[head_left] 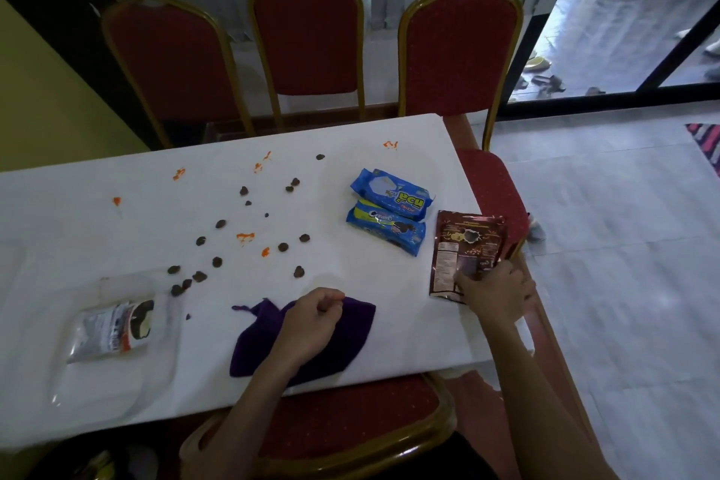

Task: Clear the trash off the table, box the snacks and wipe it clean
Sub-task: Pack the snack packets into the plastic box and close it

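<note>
Your right hand [495,294] pinches the pouch [465,242] at the worktop [409,323] edge, likely for boxing. Left hand [311,320] curls over the cloth [350,335]; grip unclear.

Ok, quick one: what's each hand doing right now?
Left hand: fingers curled, nothing visible in them, over the purple cloth.
Right hand: grips the lower edge of the brown snack pouch.

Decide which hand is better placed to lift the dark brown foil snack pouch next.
Right. The right hand holds the dark brown foil snack pouch; the left hand lies over the purple cloth, farther from it.
</note>
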The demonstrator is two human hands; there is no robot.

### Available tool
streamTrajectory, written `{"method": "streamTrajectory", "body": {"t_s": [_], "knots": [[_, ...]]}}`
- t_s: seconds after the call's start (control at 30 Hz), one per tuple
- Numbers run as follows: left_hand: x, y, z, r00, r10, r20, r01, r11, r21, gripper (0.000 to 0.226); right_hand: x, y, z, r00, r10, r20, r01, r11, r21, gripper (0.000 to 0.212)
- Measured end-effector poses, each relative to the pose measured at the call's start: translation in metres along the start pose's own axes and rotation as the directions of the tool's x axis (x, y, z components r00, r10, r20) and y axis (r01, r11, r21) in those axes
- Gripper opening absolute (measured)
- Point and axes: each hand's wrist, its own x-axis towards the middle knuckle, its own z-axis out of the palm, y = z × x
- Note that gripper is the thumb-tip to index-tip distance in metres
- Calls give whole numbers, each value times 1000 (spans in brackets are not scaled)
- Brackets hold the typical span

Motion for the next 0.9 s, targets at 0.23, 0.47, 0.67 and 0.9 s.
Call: {"method": "streamTrajectory", "body": {"t_s": [0.23,0.47,0.67,0.9], "knots": [[-8,-3,5,999,-24,26,24,1000,10,20,-25,-7,-17,971,-94,220,36,966,255,26],[-13,10,5,995,-89,34,94,981,-172,25,-72,-43,-65,889,-426,167,313,832,457,22],[-16,24,5,992,-110,64,127,901,-415,15,-118,-80,-43,731,-594,336,423,781,460,21],[-13,3,-16,944,-276,178,270,343,-900,68,-124,-91,-22,632,-655,414,541,755,370,22]]}}
